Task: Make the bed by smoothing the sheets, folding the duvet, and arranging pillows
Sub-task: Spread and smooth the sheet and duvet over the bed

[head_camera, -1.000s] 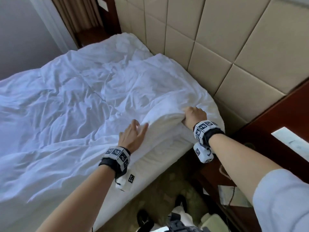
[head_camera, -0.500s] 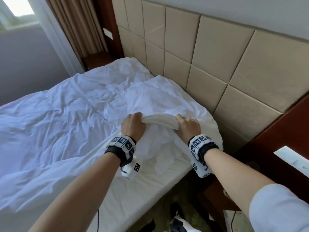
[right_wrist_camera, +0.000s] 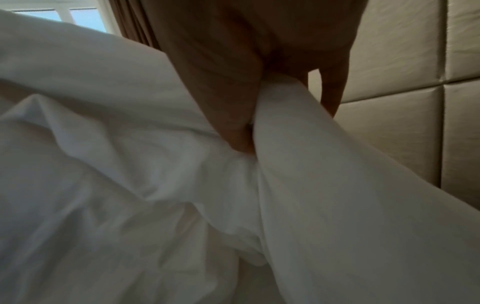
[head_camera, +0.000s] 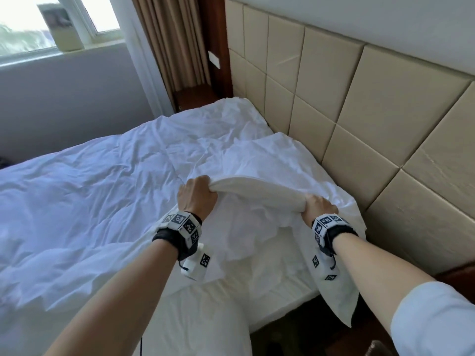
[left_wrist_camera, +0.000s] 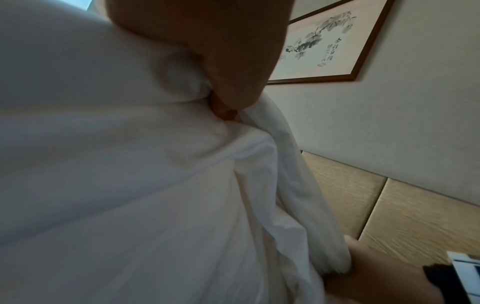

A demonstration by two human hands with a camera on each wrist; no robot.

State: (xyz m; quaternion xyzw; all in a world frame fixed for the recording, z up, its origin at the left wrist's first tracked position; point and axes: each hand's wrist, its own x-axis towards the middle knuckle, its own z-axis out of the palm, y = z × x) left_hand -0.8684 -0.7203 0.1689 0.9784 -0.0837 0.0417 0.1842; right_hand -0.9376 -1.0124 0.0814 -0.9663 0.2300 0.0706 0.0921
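Gripping the duvet [head_camera: 257, 191] edge near the headboard [head_camera: 359, 111], left hand [head_camera: 196, 197] and right hand [head_camera: 320, 208] lift it; bedding remains rumpled, folding barely begun, pillow arrangement apparently outstanding.

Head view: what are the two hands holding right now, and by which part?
Both grip the white duvet by its bunched top edge near the headboard: left hand at one end of the raised edge, right hand at the other.

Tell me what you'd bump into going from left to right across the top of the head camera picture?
Window → curtain → dark wooden post → padded headboard.
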